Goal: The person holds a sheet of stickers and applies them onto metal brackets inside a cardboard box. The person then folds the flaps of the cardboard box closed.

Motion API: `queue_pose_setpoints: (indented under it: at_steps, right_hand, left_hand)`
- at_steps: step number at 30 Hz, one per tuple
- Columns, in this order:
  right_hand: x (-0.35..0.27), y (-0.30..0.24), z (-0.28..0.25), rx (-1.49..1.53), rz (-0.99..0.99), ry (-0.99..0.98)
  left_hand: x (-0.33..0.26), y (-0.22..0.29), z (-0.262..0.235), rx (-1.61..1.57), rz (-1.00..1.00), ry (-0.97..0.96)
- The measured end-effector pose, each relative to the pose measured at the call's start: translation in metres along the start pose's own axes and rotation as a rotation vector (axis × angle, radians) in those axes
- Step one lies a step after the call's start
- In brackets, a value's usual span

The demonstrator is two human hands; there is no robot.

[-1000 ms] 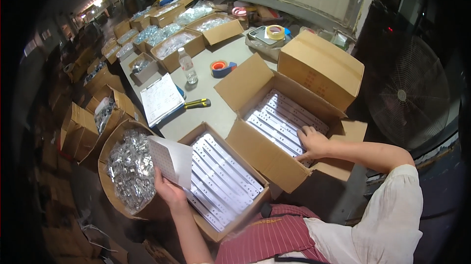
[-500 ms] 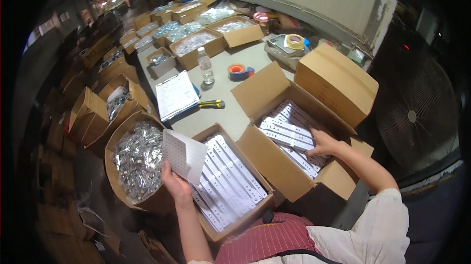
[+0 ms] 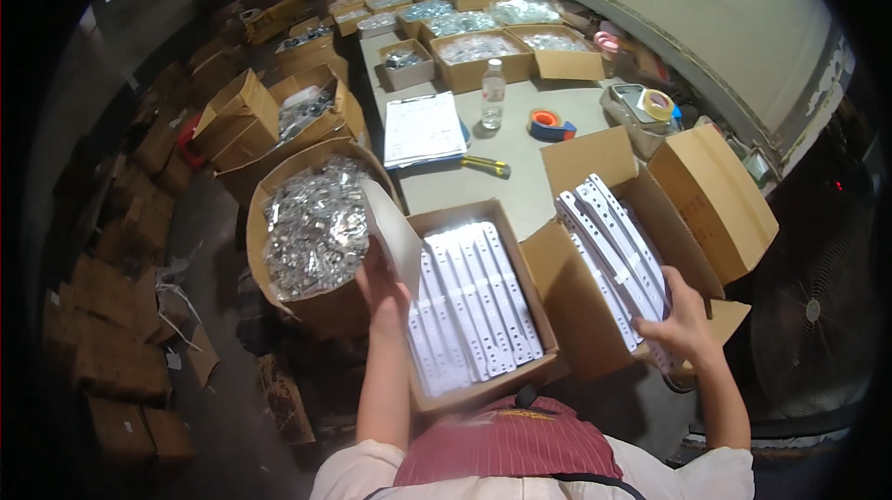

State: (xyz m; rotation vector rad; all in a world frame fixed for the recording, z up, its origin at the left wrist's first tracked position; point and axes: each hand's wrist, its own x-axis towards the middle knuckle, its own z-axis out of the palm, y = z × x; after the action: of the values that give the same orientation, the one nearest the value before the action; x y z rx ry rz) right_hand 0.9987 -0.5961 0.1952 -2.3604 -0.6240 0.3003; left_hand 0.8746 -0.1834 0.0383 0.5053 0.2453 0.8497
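Observation:
My left hand (image 3: 383, 288) is closed on a thin white sheet (image 3: 392, 232), held upright between the carton of small clear packets (image 3: 319, 226) and a carton (image 3: 552, 356) with a row of white perforated metal strips (image 3: 474, 314). My right hand (image 3: 686, 319) grips the near end of a bundle of long white perforated strips (image 3: 615, 229). The bundle is tilted up in the open carton (image 3: 569, 300) at the right, its far end raised toward the back flap. More strips lie under it. My left fingers are partly hidden behind the sheet.
On the table (image 3: 446, 193) are a clipboard (image 3: 424, 128), a yellow-black utility knife (image 3: 486, 165), a water bottle (image 3: 492, 96) and a tape dispenser (image 3: 552, 125). Cartons of bagged parts (image 3: 478, 46) line the far end. A closed carton (image 3: 715, 203) and a fan (image 3: 812, 309) stand right.
My right hand has tilted the strip bundle up and turned it lengthwise. The sheet in my left hand has turned nearly edge-on. The head view has swung left.

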Motion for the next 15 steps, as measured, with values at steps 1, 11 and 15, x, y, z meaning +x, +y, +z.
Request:
queue_pose_setpoints:
  at_steps: [1, 11, 15]
  right_hand:
    - [-0.010, -0.010, 0.010, 0.077, -0.016, -0.032]
    - [0.024, -0.064, 0.213, 0.564, 0.026, -0.514]
    - [0.033, -0.073, 0.267, 0.475, 0.018, -0.416]
  left_hand:
    - [0.000, 0.002, 0.003, -0.032, 0.027, -0.088]
    - [-0.025, 0.062, -0.012, -1.011, -0.435, -0.156]
    - [-0.043, 0.092, -0.035, -1.023, -0.402, -0.044]
